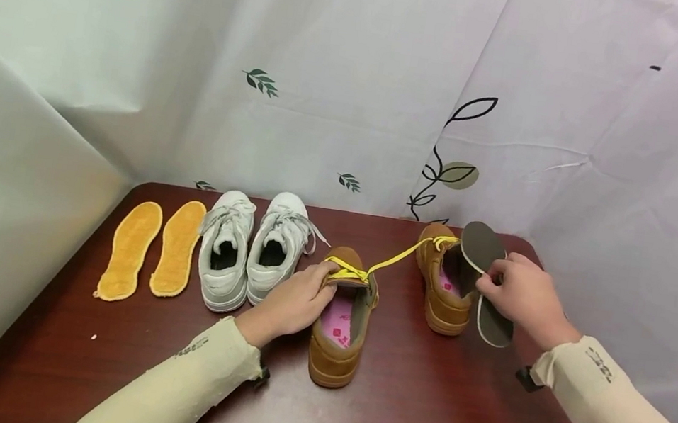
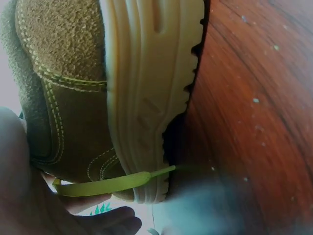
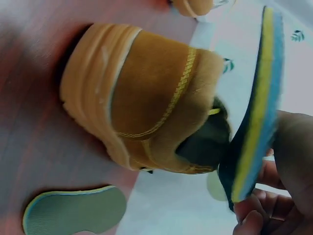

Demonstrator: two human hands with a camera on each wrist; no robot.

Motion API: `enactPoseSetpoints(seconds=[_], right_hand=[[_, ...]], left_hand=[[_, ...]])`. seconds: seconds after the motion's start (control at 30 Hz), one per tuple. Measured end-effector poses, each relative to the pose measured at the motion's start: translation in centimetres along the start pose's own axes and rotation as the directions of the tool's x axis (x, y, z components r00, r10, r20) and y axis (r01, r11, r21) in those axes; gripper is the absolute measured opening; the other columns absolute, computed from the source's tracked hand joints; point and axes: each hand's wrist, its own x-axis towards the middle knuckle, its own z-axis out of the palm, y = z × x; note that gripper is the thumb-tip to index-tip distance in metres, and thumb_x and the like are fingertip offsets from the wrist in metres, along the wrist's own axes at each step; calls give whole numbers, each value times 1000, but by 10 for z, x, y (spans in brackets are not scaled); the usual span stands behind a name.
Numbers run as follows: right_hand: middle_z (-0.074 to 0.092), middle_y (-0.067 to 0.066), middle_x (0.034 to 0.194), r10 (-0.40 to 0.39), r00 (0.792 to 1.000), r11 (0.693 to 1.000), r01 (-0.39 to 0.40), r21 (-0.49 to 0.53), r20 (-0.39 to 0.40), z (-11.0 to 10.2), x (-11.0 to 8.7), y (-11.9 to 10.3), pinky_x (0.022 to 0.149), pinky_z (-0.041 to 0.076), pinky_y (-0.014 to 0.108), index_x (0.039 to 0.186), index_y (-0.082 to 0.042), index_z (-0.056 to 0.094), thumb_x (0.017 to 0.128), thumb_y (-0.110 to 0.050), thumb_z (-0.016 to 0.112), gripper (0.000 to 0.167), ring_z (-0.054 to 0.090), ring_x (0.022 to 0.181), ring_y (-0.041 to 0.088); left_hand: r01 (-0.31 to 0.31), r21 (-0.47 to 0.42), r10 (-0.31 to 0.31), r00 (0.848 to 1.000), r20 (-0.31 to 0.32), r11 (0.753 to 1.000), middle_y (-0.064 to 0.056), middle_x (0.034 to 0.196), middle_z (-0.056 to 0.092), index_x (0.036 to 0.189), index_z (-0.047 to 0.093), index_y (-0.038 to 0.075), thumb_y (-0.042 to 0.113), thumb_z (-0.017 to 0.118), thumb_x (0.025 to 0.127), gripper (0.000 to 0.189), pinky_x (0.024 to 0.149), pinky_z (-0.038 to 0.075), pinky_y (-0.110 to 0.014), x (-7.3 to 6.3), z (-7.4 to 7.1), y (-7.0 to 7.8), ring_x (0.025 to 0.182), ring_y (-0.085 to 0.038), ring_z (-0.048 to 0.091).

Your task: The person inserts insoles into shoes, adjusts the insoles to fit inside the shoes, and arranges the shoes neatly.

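Observation:
My left hand (image 1: 300, 297) grips the left side of a brown suede shoe (image 1: 334, 364) at its opening, near the yellow laces (image 1: 349, 270). A pink insole (image 1: 339, 320) shows inside that shoe. My right hand (image 1: 523, 299) pinches a dark grey insole (image 1: 481, 247) over the opening of a second brown shoe (image 1: 447, 310); in the right wrist view the edge of the held insole (image 3: 259, 103) is yellow and blue. Another grey insole (image 3: 73, 210) lies sole-up beside the second shoe. Pink lining (image 1: 448, 283) is partly visible inside it.
Two white sneakers (image 1: 224, 289) stand left of the left hand, and two orange insoles (image 1: 131, 248) lie farther left. A yellow lace (image 1: 396, 256) stretches between the brown shoes. White curtain (image 1: 343, 83) surrounds the dark red table (image 1: 391, 404) at the back and sides.

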Motion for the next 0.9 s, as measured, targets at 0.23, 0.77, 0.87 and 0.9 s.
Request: enactPoseSetpoints(seconds=[0.23, 0.77, 0.87, 0.9], right_hand=[[52, 1, 73, 26, 1000, 1000, -26, 12, 10, -7, -2, -5, 52, 38, 33, 66, -18, 64, 81, -21, 64, 15, 47, 66, 16], [49, -5, 68, -88, 996, 993, 89, 73, -21, -16, -9, -53, 53, 38, 28, 61, -24, 60, 76, -18, 66, 17, 45, 61, 12], [50, -7, 69, -121, 993, 987, 119, 106, 14, -18, -12, -68, 54, 39, 27, 62, -27, 60, 75, -17, 66, 18, 45, 62, 10], [50, -8, 69, -130, 991, 985, 126, 116, 28, -18, -14, -73, 54, 39, 27, 62, -28, 60, 74, -16, 66, 18, 45, 63, 9]], left_hand=[[27, -65, -26, 999, 24, 998, -13, 129, 54, 136, 45, 16, 31, 42, 104, 36, 96, 49, -45, -2, 4, 0, 114, -26, 58], [57, -49, -60, 996, -64, 997, -15, 127, 55, 131, 48, 12, 32, 44, 103, 35, 95, 50, -48, 0, 12, 5, 113, -32, 61], [57, -48, -60, 996, -61, 997, -15, 127, 55, 133, 48, 12, 32, 43, 103, 36, 95, 49, -48, 0, 12, 5, 112, -32, 61], [57, -46, -59, 996, -60, 997, -15, 126, 55, 132, 48, 12, 32, 43, 103, 36, 95, 50, -48, 0, 12, 5, 110, -32, 61]])
